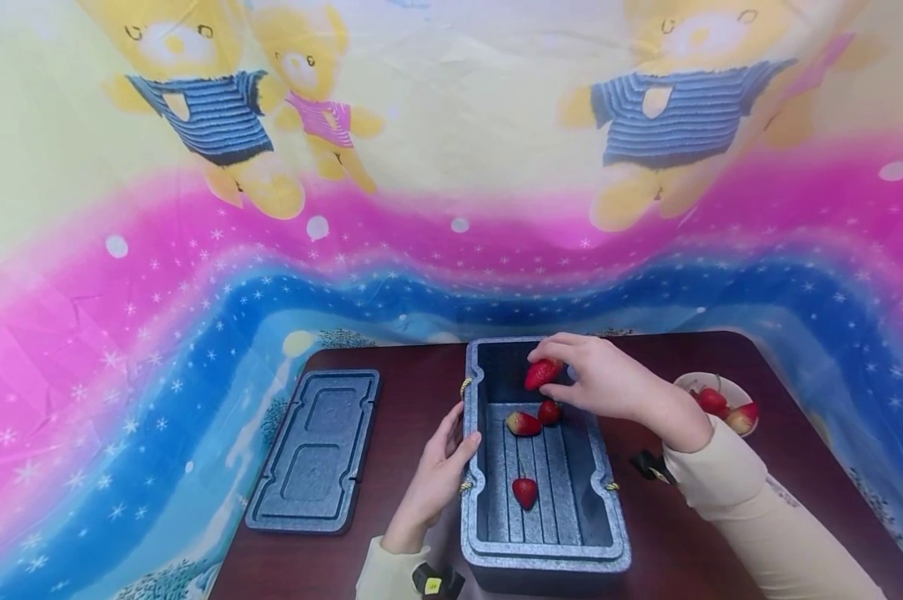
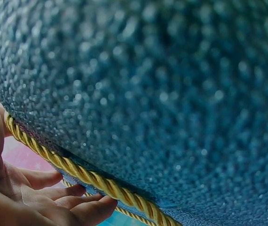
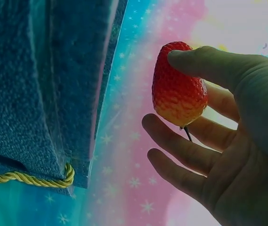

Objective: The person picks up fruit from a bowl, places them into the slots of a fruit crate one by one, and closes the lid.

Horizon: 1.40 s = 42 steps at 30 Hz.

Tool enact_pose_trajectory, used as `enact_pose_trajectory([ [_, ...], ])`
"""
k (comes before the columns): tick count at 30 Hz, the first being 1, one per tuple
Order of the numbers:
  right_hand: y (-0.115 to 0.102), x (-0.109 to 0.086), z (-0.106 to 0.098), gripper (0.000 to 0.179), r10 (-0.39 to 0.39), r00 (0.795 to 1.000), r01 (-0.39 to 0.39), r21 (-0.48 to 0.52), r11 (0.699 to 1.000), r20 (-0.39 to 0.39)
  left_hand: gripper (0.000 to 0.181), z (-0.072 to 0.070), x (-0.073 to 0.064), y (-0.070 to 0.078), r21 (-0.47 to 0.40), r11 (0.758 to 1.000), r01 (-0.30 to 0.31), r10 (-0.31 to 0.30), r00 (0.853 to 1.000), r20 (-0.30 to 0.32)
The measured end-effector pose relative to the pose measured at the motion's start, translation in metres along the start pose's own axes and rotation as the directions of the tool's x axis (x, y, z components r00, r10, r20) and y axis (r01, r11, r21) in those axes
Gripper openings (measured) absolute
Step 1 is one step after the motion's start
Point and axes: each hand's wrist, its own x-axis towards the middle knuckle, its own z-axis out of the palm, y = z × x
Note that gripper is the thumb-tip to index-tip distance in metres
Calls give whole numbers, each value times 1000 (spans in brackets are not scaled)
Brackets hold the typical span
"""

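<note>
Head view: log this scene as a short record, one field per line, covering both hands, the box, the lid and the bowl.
Right hand: pinches a strawberry over the box's far end
Left hand: touches the box's left side, thumb at the rim
Box: uncovered, three strawberries on its ribbed floor
Lid: flat on the table, left of the box
Bowl: right of the box, holding strawberries; exact count unclear

The room type is unclear, as a teddy-bear-print curtain [image 1: 451,167] across the upper frame screens off the dark brown table [image 1: 413,375] at lower centre.
</note>
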Motion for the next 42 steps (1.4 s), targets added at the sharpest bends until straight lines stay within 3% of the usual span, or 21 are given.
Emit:
enact_pose_trajectory([
  [31, -2, 3, 17, 40, -64, 994, 65, -8, 998, 92, 67, 1, 0, 1, 0, 1000, 21, -21, 1000, -5],
  [42, -3, 1, 15, 40, -33, 996, 35, -18, 999, 84, 67, 1, 0, 1, 18, 1000, 12, -12, 1000, -8],
])
